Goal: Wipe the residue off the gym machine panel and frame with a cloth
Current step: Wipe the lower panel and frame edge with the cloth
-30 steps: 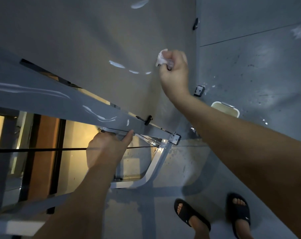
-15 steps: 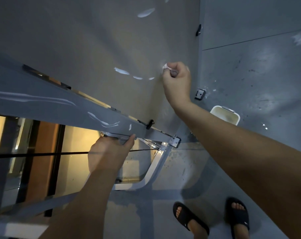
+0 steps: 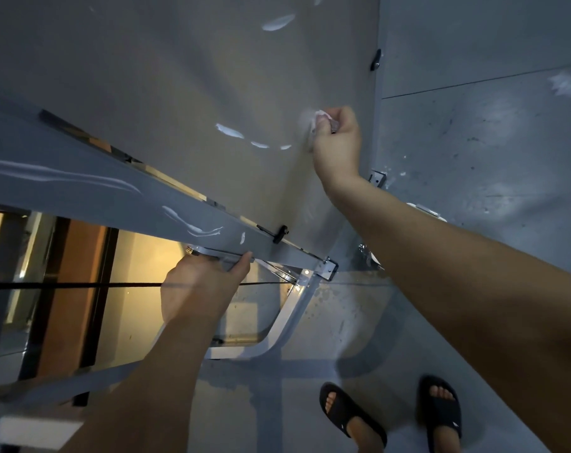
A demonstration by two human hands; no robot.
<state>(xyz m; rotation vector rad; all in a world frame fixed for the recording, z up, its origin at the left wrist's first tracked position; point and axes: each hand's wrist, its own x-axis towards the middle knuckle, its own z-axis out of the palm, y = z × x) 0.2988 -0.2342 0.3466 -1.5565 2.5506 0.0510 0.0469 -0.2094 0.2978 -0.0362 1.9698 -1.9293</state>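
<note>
Right hand point(image 3: 338, 142) wads cloth point(image 3: 320, 115); left point(image 3: 199, 289) grips metal frame point(image 3: 146, 204).

Grey panel point(image 3: 179, 76), white residue streaks point(image 3: 230, 131); pale cloth point(image 3: 320, 117); black sandals point(image 3: 349, 416).

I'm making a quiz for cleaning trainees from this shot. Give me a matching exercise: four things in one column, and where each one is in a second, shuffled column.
Things
1. cloth
2. left hand
3. black sandals
4. long white residue streaks

Places
A. on the grey floor at the bottom of the view
B. on the grey frame bar
C. bunched in the right hand, against the panel
D. gripping the metal bracket under the frame bar

Pairs: 1-C, 2-D, 3-A, 4-B
</note>
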